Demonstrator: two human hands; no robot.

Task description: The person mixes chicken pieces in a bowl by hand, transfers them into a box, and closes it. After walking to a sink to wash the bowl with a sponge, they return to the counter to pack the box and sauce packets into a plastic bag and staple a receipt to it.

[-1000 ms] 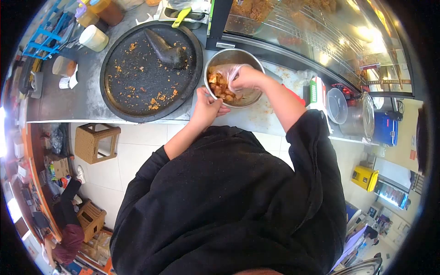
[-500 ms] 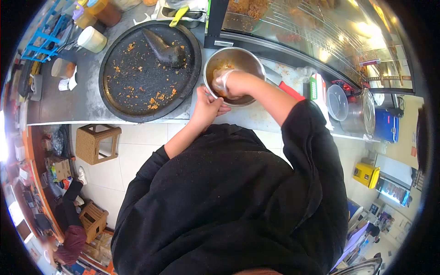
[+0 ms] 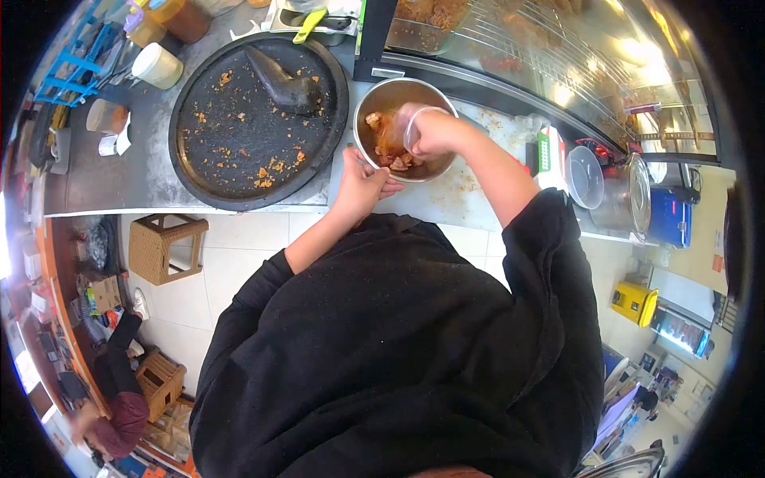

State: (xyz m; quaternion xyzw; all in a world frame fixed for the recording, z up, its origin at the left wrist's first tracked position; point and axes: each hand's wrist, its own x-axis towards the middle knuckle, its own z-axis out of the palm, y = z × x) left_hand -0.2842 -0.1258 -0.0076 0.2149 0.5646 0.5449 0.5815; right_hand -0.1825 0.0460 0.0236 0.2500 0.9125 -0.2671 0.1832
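The right hand [image 3: 426, 131], in a clear plastic glove, is cupped with fingers curled down among brown saucy food pieces [image 3: 390, 155] inside the round steel bowl [image 3: 374, 99]. The bare left hand [image 3: 360, 185] grips the bowl's rim at seven o'clock. At nine o'clock of the bowl lies a wide dark stone grinding plate [image 3: 231, 159] with its pestle [image 3: 279, 80], on the grey counter [image 3: 119, 175].

The bowl [image 3: 374, 99] was silver, its food [image 3: 390, 155] orange-brown. The mortar [image 3: 239, 119] was black, speckled orange. The surface [image 3: 111, 171] was grey, the sleeve [image 3: 550, 263] black, the stool [image 3: 163, 247] tan.
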